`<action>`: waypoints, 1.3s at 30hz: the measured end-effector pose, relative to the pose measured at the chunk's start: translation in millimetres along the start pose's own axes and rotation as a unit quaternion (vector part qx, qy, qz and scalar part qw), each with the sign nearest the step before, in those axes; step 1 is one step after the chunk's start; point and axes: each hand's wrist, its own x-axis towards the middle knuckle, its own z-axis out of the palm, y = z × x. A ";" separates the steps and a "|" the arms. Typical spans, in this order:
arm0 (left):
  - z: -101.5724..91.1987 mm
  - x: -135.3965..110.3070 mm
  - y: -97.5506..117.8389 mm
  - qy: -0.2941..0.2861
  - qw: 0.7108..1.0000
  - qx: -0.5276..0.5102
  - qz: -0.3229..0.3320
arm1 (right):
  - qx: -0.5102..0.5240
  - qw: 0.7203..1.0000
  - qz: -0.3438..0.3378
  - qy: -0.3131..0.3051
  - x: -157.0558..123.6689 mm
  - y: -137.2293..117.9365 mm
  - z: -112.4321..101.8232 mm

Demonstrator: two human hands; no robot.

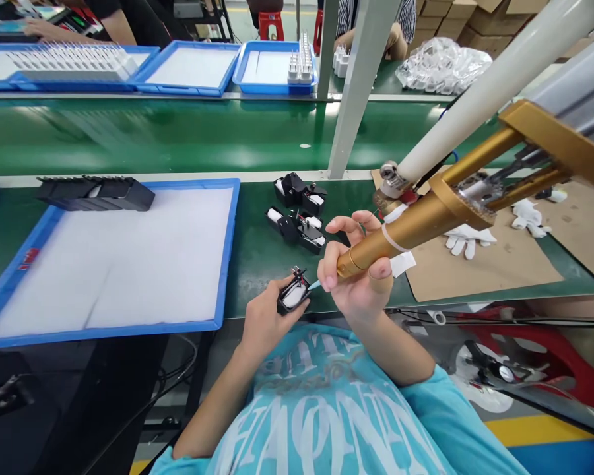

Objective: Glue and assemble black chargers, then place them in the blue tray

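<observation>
My left hand (267,313) grips a small black plastic housing (281,307) with a white part inside and thin leads at its top. My right hand (359,280) is closed round the front end of a gold dispensing gun (400,231). The gun's thin teal nozzle (315,285) reaches the right edge of the housing; whether it touches cannot be made out. Just beyond my hands, several similar black housings with white parts (299,227) lie in a loose group on the green bench (252,264).
Left of my hands lies a blue-rimmed tray (230,244) with a row of black housings (99,194) at its far edge. A white post (361,72) rises behind the bench. To the right are cardboard (499,270) and white gloves (468,239). Other people sit across the green conveyor (178,135).
</observation>
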 end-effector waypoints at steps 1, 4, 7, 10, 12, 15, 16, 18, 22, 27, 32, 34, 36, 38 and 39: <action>-1.7 1.5 3.5 0.002 1.000 0.001 0.007 | -0.004 1.000 0.003 0.001 0.5 -0.3 -0.8; -6.3 4.4 11.5 0.010 1.000 -0.006 0.022 | -0.018 1.000 0.008 0.005 1.7 -1.2 -2.8; -8.8 5.2 16.1 0.018 0.999 -0.008 0.025 | -0.010 1.000 -0.005 -0.003 2.0 -1.7 -3.6; -10.1 5.4 18.7 0.017 1.000 -0.005 0.023 | -0.005 1.000 -0.018 -0.013 1.6 -1.8 -3.2; -11.1 5.4 19.3 0.016 1.000 -0.004 0.019 | -0.010 1.000 -0.017 -0.015 1.2 -2.1 -2.5; -11.8 5.1 17.9 0.009 1.000 -0.007 0.011 | -0.021 1.000 -0.006 -0.007 0.5 -3.3 -1.3; -11.5 5.1 16.9 0.006 1.000 -0.009 0.007 | -0.025 1.000 0.000 -0.002 0.2 -3.8 -0.9; -9.4 5.4 14.7 -0.001 1.000 -0.016 -0.005 | -0.033 0.999 0.010 0.008 -0.2 -4.2 -0.1; -1.1 8.0 12.5 0.000 0.999 -0.026 -0.019 | -0.021 1.000 0.011 0.001 -0.2 -2.0 3.1; 7.0 11.3 16.7 0.024 0.999 -0.033 -0.007 | 0.011 1.000 0.020 -0.008 -0.6 2.8 11.5; 10.1 11.0 18.5 0.055 0.998 -0.038 0.012 | 0.000 1.000 0.030 0.008 -3.4 5.5 15.4; 10.9 10.5 18.7 0.067 0.997 -0.042 0.025 | 0.012 1.000 0.025 0.001 -4.0 6.0 15.7; 11.5 9.9 18.9 0.072 0.996 -0.042 0.030 | 0.023 0.999 0.024 -0.008 -4.2 6.0 16.2; 11.6 9.2 18.7 0.074 0.996 -0.032 0.024 | 0.021 0.999 0.027 -0.010 -4.3 5.4 17.0; 11.6 8.8 18.5 0.074 0.997 -0.024 0.020 | 0.014 0.999 0.028 -0.006 -4.4 4.9 17.4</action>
